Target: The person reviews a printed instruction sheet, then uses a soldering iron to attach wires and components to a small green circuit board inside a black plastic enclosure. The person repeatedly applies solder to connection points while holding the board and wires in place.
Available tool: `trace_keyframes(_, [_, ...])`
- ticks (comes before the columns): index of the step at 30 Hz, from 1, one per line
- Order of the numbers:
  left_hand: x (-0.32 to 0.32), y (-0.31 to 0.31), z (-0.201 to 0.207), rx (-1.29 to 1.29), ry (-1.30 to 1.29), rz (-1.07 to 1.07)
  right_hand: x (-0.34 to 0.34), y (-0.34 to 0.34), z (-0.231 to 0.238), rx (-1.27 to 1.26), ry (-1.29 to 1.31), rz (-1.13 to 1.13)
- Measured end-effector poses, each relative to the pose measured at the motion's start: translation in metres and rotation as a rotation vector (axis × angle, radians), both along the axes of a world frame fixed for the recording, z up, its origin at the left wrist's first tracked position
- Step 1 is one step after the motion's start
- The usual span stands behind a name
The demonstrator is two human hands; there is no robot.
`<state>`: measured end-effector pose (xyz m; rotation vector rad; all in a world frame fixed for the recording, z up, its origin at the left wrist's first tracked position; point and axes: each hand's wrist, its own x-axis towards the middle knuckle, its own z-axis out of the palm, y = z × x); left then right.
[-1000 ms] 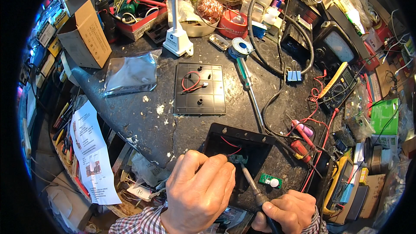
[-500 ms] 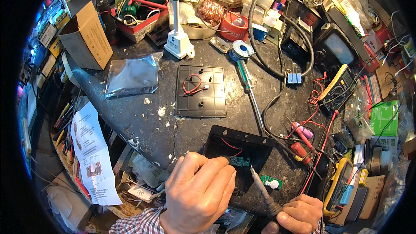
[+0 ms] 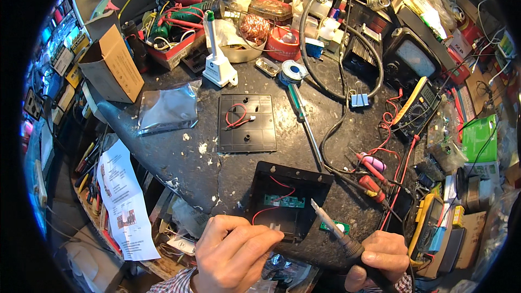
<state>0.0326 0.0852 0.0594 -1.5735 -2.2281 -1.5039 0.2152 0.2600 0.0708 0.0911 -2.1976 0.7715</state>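
Soldering iron (image 3: 332, 227) sits low and right of centre in the frame, right hand (image 3: 380, 258) wrapped tight round its handle, tip pointing up-left over the open black enclosure (image 3: 287, 203) at bottom centre. Left hand (image 3: 233, 255) is curled closed on the enclosure's near edge, fingertips pinching by a red wire. Inside there's a small green circuit board (image 3: 284, 201). Black back plate (image 3: 247, 123) lies mid-frame on the bench.

Circuit board (image 3: 284, 201) lies in open case (image 3: 271, 176); flat panel (image 3: 247, 123) behind it
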Motion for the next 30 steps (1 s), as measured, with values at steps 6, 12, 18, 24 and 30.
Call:
trace_keyframes(6, [0.003,0.001,-0.004,-0.021,0.023,0.118,-0.003,-0.003,-0.004,-0.047,-0.024,-0.045])
trace_keyframes(12, [0.006,0.015,-0.013,-0.098,0.083,0.266,-0.003,-0.008,-0.005,-0.073,-0.133,-0.076])
trace_keyframes(18, [0.006,0.017,-0.015,-0.136,0.116,0.305,-0.008,-0.009,-0.010,-0.057,-0.174,-0.080])
trace_keyframes(24, [0.002,0.019,-0.017,-0.130,0.108,0.303,-0.014,-0.010,-0.012,-0.062,-0.165,-0.072])
trace_keyframes(30, [0.000,0.019,-0.018,-0.107,0.089,0.295,-0.016,-0.011,-0.012,-0.040,-0.165,-0.070])
